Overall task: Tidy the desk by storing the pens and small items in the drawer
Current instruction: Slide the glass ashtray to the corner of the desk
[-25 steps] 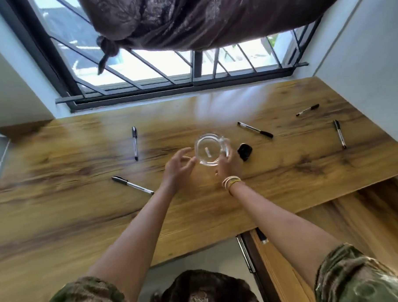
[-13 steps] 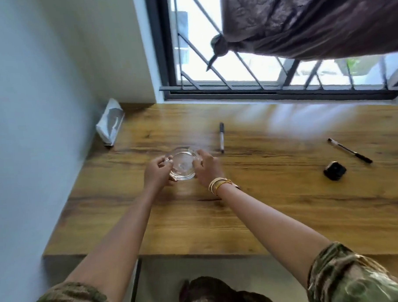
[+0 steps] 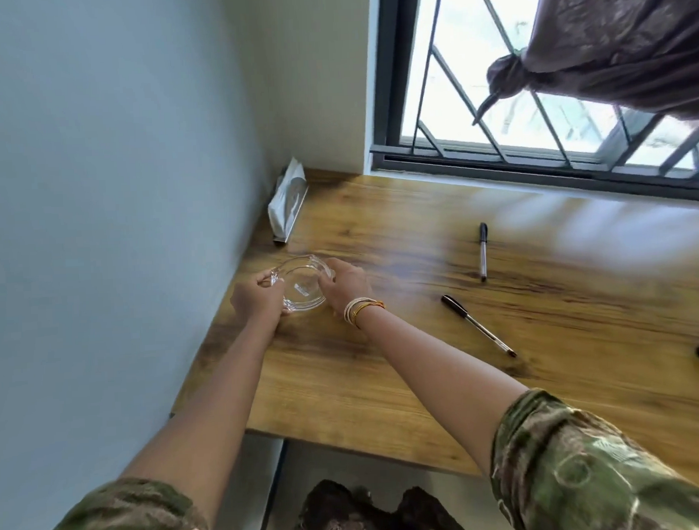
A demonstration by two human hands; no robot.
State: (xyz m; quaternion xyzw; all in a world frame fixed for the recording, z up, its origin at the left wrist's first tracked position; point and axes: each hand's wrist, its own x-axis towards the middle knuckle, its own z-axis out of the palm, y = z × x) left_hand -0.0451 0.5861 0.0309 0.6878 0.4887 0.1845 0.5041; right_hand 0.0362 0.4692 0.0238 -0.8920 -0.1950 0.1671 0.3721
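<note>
With left hand and right hand clamped on the glass dish, set it flat on the table, clear of the edge

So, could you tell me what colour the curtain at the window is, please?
The knotted curtain is dark brownish-purple, seen in the head view.

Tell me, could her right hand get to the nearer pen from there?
Probably yes, once it lets go: the right hand is busy holding the glass dish, but bare desk lies between it and the nearer pen.
</note>
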